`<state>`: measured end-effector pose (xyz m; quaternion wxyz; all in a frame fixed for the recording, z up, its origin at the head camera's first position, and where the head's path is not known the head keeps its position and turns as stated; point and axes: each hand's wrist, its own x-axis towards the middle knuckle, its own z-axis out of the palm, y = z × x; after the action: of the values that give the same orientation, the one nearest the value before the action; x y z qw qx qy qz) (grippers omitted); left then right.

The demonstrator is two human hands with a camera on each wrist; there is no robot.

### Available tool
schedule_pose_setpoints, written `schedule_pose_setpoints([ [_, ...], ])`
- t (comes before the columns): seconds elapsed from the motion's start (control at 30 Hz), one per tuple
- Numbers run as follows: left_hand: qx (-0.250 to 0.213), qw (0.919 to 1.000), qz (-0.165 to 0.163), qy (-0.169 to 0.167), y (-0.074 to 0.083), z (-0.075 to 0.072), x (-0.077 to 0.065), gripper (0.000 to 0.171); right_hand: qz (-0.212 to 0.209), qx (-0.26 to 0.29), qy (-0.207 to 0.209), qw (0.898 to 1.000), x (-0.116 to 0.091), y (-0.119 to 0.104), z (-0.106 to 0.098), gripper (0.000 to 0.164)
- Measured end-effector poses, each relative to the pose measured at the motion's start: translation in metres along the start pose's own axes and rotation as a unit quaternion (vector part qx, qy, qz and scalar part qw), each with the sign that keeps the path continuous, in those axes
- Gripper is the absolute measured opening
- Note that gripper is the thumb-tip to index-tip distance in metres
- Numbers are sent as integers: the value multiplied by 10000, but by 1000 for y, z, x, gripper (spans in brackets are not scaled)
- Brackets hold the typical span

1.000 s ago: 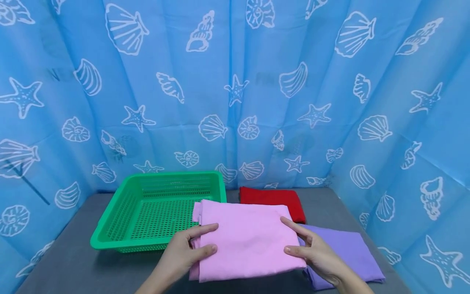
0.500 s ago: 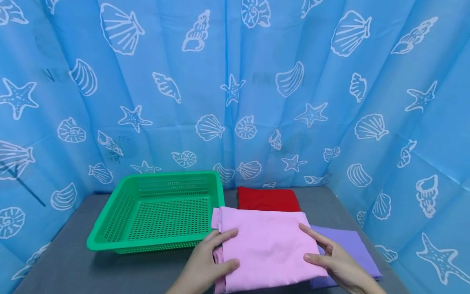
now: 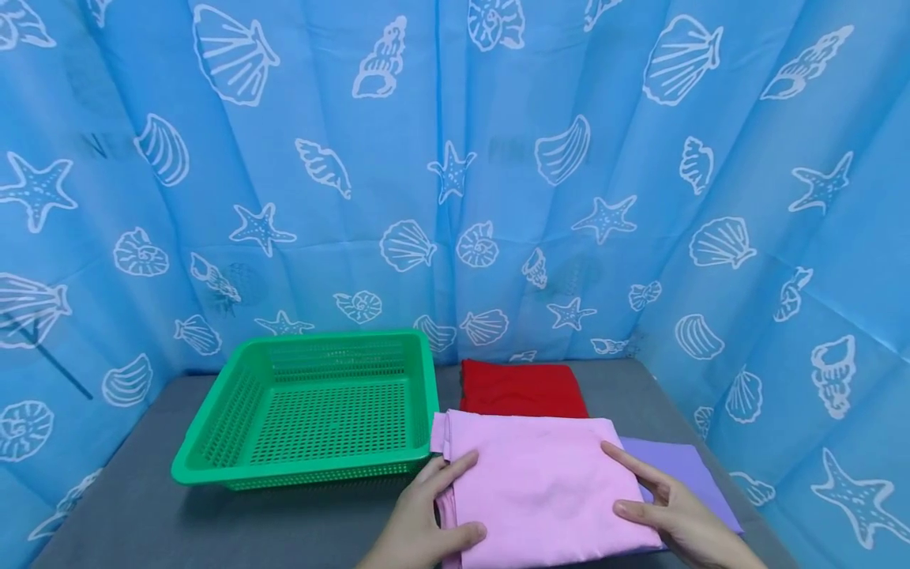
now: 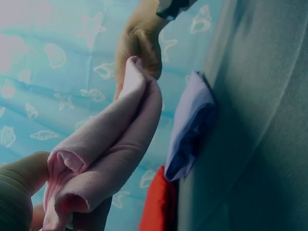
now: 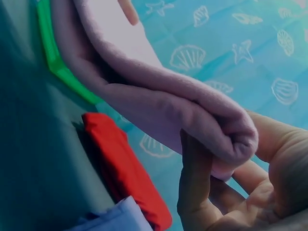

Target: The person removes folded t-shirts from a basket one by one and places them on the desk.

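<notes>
A folded pink cloth (image 3: 543, 490) is held between both hands, its layers showing as thick rolled folds in the left wrist view. My left hand (image 3: 426, 514) grips its left edge, thumb and forefinger on top and the other fingers underneath. On the opposite edge my right hand (image 3: 671, 506) pinches it the same way, with fingers (image 5: 195, 178) below the fold in the right wrist view. A folded purple cloth (image 3: 686, 478) lies partly hidden behind the pink one and the right hand. Both wrist views show the pink cloth raised above the table.
A green plastic basket (image 3: 181, 466) with perforated sides stands at the left on the grey table (image 3: 235, 529). A folded red cloth (image 3: 522, 387) lies at the back, right of the basket. A blue curtain (image 3: 320, 221) with white shells and starfish surrounds the table.
Both hands have carried the pink cloth right and slightly toward the front edge. It now covers more of the purple cloth and no longer overlaps the basket's right side much.
</notes>
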<state>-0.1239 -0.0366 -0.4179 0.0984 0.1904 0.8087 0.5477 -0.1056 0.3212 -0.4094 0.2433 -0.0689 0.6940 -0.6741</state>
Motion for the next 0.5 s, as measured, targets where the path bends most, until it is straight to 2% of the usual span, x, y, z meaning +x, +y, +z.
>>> schedule_pose_setpoints([
  [0.1,-145,9991,-386,-127,-2,6,1,78,39,-17,57,10000,-1,5,-4,58],
  [0.23,-242,9969,-717,-228,-7,11,2,80,94,-381,303,9988,1,13,-6,65],
  [0.33,-272,9960,-815,-241,-13,13,3,80,174,-545,448,9974,5,18,-6,68],
  [0.5,-378,9945,-961,-199,-21,15,6,79,359,-480,499,9970,12,23,-3,70],
])
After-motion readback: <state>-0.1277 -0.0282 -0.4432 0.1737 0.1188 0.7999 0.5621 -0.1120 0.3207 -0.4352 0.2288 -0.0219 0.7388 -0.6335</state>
